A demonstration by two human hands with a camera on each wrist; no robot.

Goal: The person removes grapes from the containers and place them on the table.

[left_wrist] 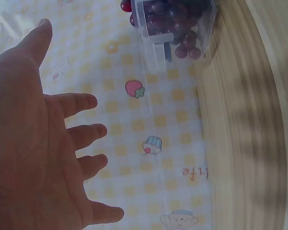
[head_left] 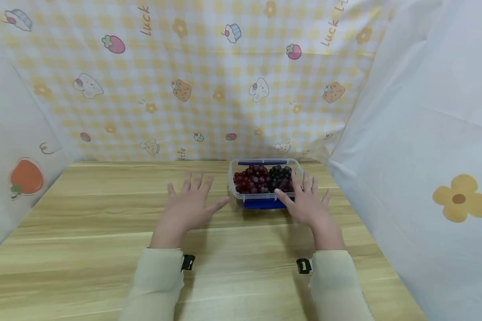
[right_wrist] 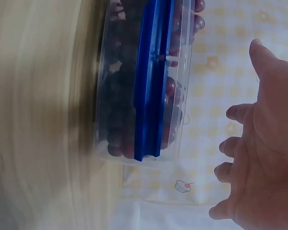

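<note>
Both hands are bare and hold nothing. The left hand (head_left: pixel 189 207) is spread wide, thumb pointing toward the left end of the box (head_left: pixel 231 180) and apart from it. The right hand (head_left: pixel 307 205) is spread too; in the head view its thumb and fingers overlap the front right corner of the box, but the right wrist view shows a gap between hand and wall, so it seems to hang above without contact.

The box sits at the far edge of the table (head_left: pixel 104 214), right of the middle, close to the checked cloth (head_left: pixel 201 111). It is clear, with a blue flap (head_left: pixel 265 204) along its front. Red grapes (head_left: pixel 253 180) fill the left part, dark grapes (head_left: pixel 279 171) the right, and in the wrist views some stand above the rim.

That heap looks like the chief risk: a tilt or a knock from the right fingers could roll loose grapes over the rim. With the hands placed unevenly about the box, a one-sided push might skew it or drive it into the cloth. Gripping by the flap alone could let it swing and tip the box.
</note>
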